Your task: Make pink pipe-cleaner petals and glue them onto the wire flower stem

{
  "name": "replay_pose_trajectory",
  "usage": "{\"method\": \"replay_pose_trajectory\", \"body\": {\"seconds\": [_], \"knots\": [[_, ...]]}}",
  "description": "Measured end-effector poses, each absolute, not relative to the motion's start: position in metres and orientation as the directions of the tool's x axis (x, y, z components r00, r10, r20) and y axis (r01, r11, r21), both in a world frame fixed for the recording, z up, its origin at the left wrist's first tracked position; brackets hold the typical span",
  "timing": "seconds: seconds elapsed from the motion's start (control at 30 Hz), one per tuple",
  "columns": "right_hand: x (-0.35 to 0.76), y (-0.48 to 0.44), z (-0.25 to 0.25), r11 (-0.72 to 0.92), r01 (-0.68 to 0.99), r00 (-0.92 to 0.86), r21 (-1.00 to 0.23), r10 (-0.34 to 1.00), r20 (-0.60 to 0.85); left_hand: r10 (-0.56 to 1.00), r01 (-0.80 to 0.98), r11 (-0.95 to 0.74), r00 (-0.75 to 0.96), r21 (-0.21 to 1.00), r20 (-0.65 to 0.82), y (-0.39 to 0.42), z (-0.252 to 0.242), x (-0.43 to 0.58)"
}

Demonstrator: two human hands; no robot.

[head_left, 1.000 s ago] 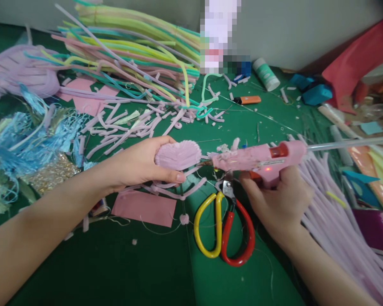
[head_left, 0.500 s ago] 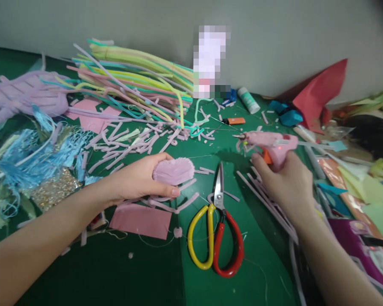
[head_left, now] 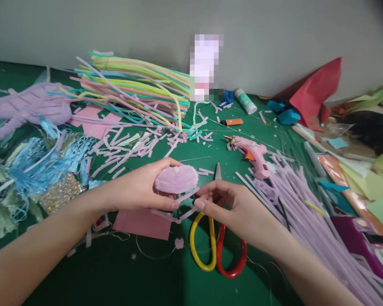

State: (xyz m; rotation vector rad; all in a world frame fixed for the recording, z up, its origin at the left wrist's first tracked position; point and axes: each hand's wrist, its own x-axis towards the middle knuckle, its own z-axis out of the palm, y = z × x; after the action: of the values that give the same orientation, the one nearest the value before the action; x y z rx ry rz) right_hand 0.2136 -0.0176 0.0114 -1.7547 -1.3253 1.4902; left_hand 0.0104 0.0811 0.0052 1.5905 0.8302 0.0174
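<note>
Green worktop (head_left: 140,280) running back to a grey wall (head_left: 130,25), far edge lined with a bundle of coloured stems (head_left: 137,83) and, farther right, a white-and-green bottle (head_left: 245,102). Left side crowded with blue tassels (head_left: 35,161) and gold beads (head_left: 60,191); right side filled by long lilac stems (head_left: 300,204), with a purple box (head_left: 354,238) close to the edge of view. Widest room for moving along the near side: dark green stretch between the forearms, with a thin thread and a small lilac ball (head_left: 178,243) towards its far end. Narrower green gap beyond the hands, between scattered lilac cuttings (head_left: 137,146) and a pink glue gun (head_left: 253,155), nozzle to the left, well apart from both hands.

Left hand (head_left: 140,182): grip clamped on a fuzzy lilac pad (head_left: 176,178), thumb along the near side, pad in the middle of view. Right hand (head_left: 236,206): grip nearly together, small gap between thumb and forefinger, tips at the end of a thin lilac strip (head_left: 187,194) just below the pad; pinched or merely touched, impossible to tell. Scissors (head_left: 221,244) partly hidden behind the right hand, yellow and red handles on the near side, blade tip beyond. Pink paper (head_left: 142,225) just below the left hand.
</note>
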Motion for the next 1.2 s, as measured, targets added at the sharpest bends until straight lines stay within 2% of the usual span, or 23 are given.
{"method": "replay_pose_trajectory", "body": {"seconds": [0.13,0.33,0.6,0.7,0.9,1.2], "knots": [[0.217,-0.018,0.005,-0.555,0.171,-0.171,-0.814,0.797,-0.580,0.521,0.496,0.082,0.718,0.864,-0.462,0.077,0.011,0.014],[0.214,-0.018,0.003,-0.620,0.064,-0.284,-0.782,0.740,-0.610,0.615,0.465,0.150,0.647,0.873,-0.450,0.069,0.017,0.019],[0.218,-0.003,0.013,-0.536,0.200,-0.516,-0.820,0.654,-0.553,0.555,0.507,0.139,0.672,0.851,-0.490,0.071,0.024,0.019],[0.217,0.003,0.012,-0.563,0.224,-0.509,-0.796,0.628,-0.588,0.563,0.525,0.117,0.664,0.843,-0.492,0.071,0.026,0.020],[0.209,0.004,0.008,-0.608,0.171,-0.425,-0.775,0.664,-0.615,0.601,0.568,0.119,0.612,0.814,-0.515,0.073,0.027,0.019],[0.203,-0.003,0.008,-0.647,0.123,-0.470,-0.753,0.630,-0.618,0.628,0.641,0.045,0.579,0.767,-0.520,0.075,0.034,0.014]]}}
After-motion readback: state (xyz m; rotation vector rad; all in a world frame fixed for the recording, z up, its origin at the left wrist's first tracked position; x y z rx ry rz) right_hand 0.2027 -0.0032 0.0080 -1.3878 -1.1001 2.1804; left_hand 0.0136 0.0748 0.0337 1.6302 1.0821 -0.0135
